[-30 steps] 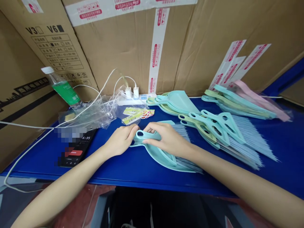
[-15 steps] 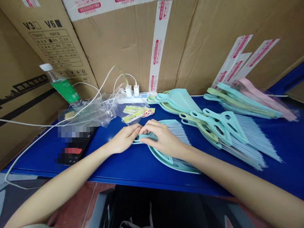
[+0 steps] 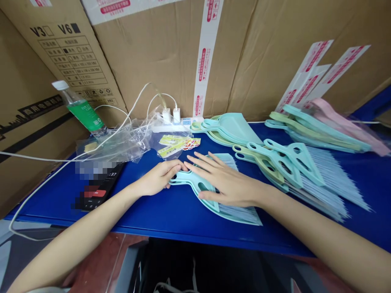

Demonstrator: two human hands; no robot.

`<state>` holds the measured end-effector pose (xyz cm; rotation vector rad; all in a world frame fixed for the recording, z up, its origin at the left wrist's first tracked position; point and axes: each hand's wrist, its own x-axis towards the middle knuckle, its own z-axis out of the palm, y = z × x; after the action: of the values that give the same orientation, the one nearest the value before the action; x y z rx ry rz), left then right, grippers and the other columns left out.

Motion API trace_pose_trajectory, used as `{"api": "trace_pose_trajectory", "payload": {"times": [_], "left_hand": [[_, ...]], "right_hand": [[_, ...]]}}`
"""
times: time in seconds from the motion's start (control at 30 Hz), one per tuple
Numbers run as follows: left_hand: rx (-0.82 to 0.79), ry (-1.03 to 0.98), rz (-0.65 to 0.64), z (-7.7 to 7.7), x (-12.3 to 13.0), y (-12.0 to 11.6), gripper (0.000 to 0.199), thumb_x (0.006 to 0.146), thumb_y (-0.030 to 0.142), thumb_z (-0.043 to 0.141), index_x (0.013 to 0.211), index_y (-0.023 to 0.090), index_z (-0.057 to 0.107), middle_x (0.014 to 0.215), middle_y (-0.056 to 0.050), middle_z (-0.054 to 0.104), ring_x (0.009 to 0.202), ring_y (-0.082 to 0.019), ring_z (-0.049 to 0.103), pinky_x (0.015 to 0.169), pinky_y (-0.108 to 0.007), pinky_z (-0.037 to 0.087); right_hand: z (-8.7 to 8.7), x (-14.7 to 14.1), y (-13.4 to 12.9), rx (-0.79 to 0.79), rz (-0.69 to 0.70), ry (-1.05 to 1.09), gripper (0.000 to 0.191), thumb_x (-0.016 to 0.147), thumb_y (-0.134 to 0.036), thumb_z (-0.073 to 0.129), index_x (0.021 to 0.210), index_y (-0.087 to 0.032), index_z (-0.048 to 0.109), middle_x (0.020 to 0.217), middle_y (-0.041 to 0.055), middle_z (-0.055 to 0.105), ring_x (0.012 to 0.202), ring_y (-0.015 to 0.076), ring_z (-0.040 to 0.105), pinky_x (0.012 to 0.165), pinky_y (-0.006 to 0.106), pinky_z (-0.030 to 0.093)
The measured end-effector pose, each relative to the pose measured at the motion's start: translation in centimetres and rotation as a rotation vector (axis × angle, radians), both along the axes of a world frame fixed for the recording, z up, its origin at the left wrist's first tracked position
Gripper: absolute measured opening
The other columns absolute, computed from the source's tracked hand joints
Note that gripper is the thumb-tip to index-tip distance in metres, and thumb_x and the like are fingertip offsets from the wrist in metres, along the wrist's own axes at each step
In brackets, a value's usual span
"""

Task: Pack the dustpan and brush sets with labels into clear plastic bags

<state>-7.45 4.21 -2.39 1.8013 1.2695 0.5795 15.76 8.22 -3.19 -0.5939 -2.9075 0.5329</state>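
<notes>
A teal hand brush lies on a matching teal dustpan near the front of the blue table. My left hand is closed around the handle ends of the pair, fingers curled at the hanging hole. Over the brush head, my right hand lies flat with fingers spread, covering part of the brush and its bristles. Just to the right, several teal and green brushes with pale bristles are laid overlapping. Behind them sits a stack of teal and green dustpans.
Bagged pink, teal and green dustpans lie at the back right. Small label cards, clear plastic bags, a power strip, white cables, a water bottle and a phone are on the left. Cardboard boxes stand behind.
My right hand has opened from curled fingers near the handle and moved right, flat over the brush head. My left hand stays at the handle ends. The view has shifted slightly.
</notes>
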Motion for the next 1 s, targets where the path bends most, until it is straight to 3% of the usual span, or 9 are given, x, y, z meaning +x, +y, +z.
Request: {"api": "trace_pose_trajectory", "payload": {"times": [0.2,0.53,0.67,0.83,1.0], "left_hand": [[-0.065,-0.084,-0.033,-0.25,-0.01,0.18,0.041,0.093,0.052,0.045,0.106,0.014,0.058,0.067,0.006,0.047,0.044,-0.005,0.047,0.039,-0.017,0.040],[0.012,-0.174,-0.019,-0.35,0.48,-0.03,0.019,0.092,0.037,0.048,0.089,0.019,0.048,0.078,0.005,0.041,0.054,-0.005,0.041,0.040,-0.014,0.044],[-0.004,-0.184,-0.044,-0.45,0.32,-0.04,0.017,0.092,0.035,0.048,0.085,0.019,0.044,0.076,0.006,0.040,0.050,-0.003,0.041,0.040,-0.014,0.044],[-0.008,-0.155,-0.043,-0.57,0.18,0.01,0.019,0.091,0.036,0.050,0.085,0.019,0.045,0.074,0.007,0.042,0.047,-0.002,0.043,0.041,-0.014,0.044],[-0.010,-0.148,-0.044,-0.40,0.26,-0.04,0.019,0.090,0.036,0.051,0.085,0.019,0.045,0.075,0.006,0.045,0.046,-0.002,0.044,0.041,-0.015,0.044]], "right_hand": [[-0.54,-0.40,0.02,0.002,0.000,0.039,0.088,0.097,-0.067,0.030,0.158,-0.007,0.013,0.163,0.0203,0.015,0.152,0.0307,0.005,0.120,0.062,0.004],[-0.78,-0.48,-0.06,0.044,-0.010,0.070,0.081,0.099,-0.060,0.032,0.157,-0.005,0.019,0.162,0.0209,0.019,0.151,0.0305,0.009,0.120,0.062,0.007],[-0.72,-0.40,-0.03,0.073,0.006,0.065,0.076,0.100,-0.053,0.034,0.156,-0.002,0.022,0.161,0.0223,0.022,0.151,0.0308,0.012,0.121,0.061,0.008],[-0.69,-0.33,-0.01,0.067,0.010,0.071,0.071,0.100,-0.050,0.035,0.156,-0.007,0.026,0.161,0.0203,0.027,0.151,0.0313,0.016,0.120,0.063,0.010],[-0.65,-0.38,-0.11,0.062,-0.001,0.061,0.071,0.100,-0.048,0.035,0.153,-0.001,0.028,0.160,0.0232,0.029,0.151,0.0334,0.017,0.120,0.063,0.010]]}}
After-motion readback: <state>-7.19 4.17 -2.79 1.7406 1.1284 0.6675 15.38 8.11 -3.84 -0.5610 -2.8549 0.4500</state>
